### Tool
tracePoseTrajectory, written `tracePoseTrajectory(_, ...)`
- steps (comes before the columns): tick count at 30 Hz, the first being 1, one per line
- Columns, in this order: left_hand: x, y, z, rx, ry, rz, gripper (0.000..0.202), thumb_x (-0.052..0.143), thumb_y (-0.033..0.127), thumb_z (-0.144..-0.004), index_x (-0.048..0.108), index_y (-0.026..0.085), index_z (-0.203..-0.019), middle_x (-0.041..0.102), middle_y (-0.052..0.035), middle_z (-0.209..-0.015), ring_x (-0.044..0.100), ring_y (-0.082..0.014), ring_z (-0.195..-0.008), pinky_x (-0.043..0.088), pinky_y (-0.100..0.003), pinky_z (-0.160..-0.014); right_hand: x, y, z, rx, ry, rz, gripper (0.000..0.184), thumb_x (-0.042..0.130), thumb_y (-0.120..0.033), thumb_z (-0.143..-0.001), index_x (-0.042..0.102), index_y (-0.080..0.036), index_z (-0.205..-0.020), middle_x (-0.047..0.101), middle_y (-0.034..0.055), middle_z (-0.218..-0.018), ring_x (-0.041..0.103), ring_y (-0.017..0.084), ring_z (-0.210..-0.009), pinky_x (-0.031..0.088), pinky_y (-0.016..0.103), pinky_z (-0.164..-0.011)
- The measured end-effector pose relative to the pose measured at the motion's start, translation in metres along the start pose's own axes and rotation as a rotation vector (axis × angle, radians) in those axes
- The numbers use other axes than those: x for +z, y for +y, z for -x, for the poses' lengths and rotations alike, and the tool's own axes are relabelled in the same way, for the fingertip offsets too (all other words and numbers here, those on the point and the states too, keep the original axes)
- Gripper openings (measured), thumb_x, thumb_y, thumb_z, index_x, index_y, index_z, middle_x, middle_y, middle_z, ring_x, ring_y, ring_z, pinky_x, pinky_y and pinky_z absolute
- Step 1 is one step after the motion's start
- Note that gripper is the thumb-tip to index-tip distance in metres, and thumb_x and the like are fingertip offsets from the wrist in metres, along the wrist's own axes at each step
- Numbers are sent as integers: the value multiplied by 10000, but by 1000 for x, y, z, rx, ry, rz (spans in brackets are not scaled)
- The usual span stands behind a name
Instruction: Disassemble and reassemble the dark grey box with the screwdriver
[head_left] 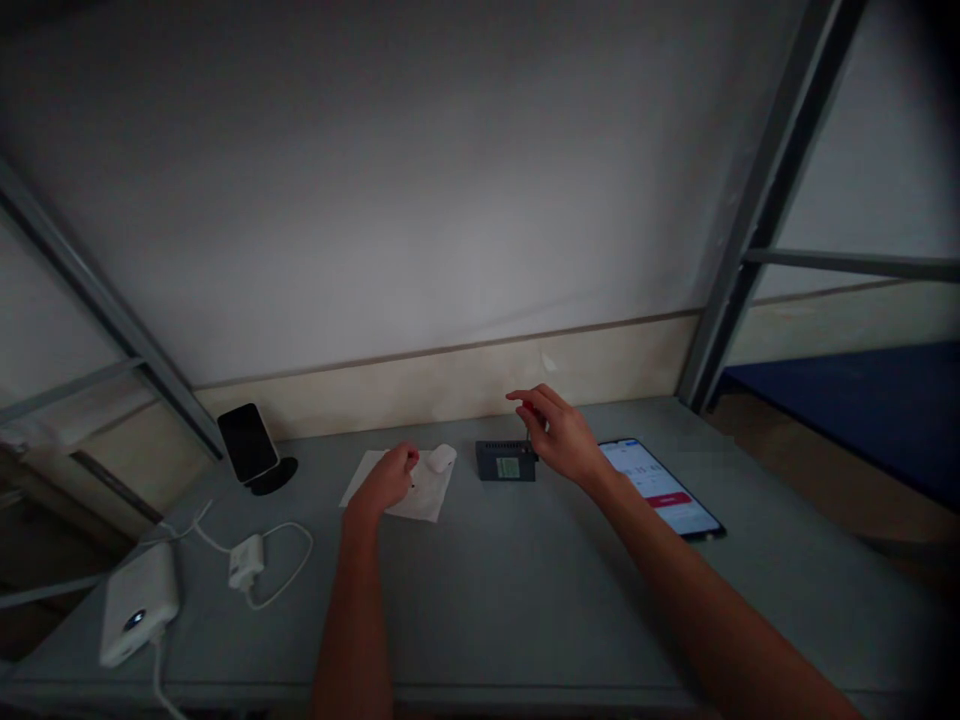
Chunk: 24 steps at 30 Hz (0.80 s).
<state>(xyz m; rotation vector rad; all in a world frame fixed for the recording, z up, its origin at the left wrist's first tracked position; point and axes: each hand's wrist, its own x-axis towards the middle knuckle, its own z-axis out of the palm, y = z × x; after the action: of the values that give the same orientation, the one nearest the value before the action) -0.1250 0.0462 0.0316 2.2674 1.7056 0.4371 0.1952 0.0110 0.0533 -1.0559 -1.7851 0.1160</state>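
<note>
My left hand (390,482) rests on a white sheet of paper (430,497) with its fingers curled, pinching something tiny that I cannot make out. A small white oblong object (442,458) lies on the paper just right of that hand. My right hand (561,436) hovers behind a small dark box with a green label (506,461), fingers closed round a thin tool with a red handle (529,408) whose tip points down at the box.
A lit phone (664,490) lies flat right of my right hand. A dark phone (248,443) stands on a round stand at the back left. A white charger with cable (247,562) and a white power bank (139,601) sit front left. Metal frame posts (757,200) flank the grey table.
</note>
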Motion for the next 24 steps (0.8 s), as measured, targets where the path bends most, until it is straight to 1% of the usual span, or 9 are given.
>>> tracePoseTrajectory(3,6,18,-2,124,61,73,179,404,140,-966,581,165,-956,660,-72,-902,606,-186,-849,405,-271,-763,1,2,0,-3,-1,0,303,456,-257,-1002,632,-256,-1249,619,58,-998,589,159,-708,482,306,-725)
tracePoseTrajectory(6,20,37,-5,224,104,120,186,387,128,-968,568,168,-951,643,-67,-889,591,-180,-832,413,-277,-769,2,5,0,9,5,-14,296,457,-265,-1001,637,-255,-1236,617,55,-982,576,151,-671,489,312,-716)
tracePoseTrajectory(9,33,50,-9,299,135,160,177,395,107,-956,558,174,-973,633,-62,-902,581,-170,-828,422,-271,-771,4,6,1,14,15,-51,300,463,-255,-994,634,-255,-1240,614,52,-976,571,150,-663,495,317,-717)
tracePoseTrajectory(11,36,53,-10,314,184,184,175,401,96,-948,552,181,-973,628,-57,-908,575,-164,-827,425,-266,-776,4,7,1,13,47,-93,312,456,-236,-991,624,-252,-1253,609,53,-973,593,165,-726,498,322,-743)
tracePoseTrajectory(14,30,49,-11,256,339,204,163,394,118,-963,542,186,-959,620,-48,-892,568,-167,-829,424,-272,-789,2,7,0,2,79,-142,346,422,-177,-981,617,-239,-1260,593,52,-949,600,182,-814,493,333,-793)
tracePoseTrajectory(16,24,45,-12,209,441,210,156,387,148,-978,536,188,-959,617,-46,-892,567,-172,-836,424,-280,-798,2,7,0,-22,21,-144,382,394,-122,-961,645,-231,-1228,578,50,-921,592,183,-829,484,333,-799)
tracePoseTrajectory(18,21,43,-12,187,489,214,157,380,165,-986,534,190,-961,619,-48,-902,567,-176,-846,423,-284,-804,2,8,0,-34,-82,-127,413,374,-86,-942,683,-229,-1177,575,52,-918,592,180,-838,477,330,-802)
tracePoseTrajectory(20,22,43,-12,189,478,211,166,371,166,-989,533,191,-962,621,-49,-906,568,-177,-850,422,-285,-807,3,9,1,-12,-196,-96,395,391,-106,-945,704,-231,-1150,592,57,-958,603,177,-846,477,330,-810)
tracePoseTrajectory(24,28,46,-12,188,408,188,176,361,174,-997,531,196,-962,621,-47,-909,569,-174,-854,420,-274,-812,4,19,5,36,-401,-3,294,580,-200,-892,709,-212,-1157,630,77,-1041,627,208,-944,471,355,-900)
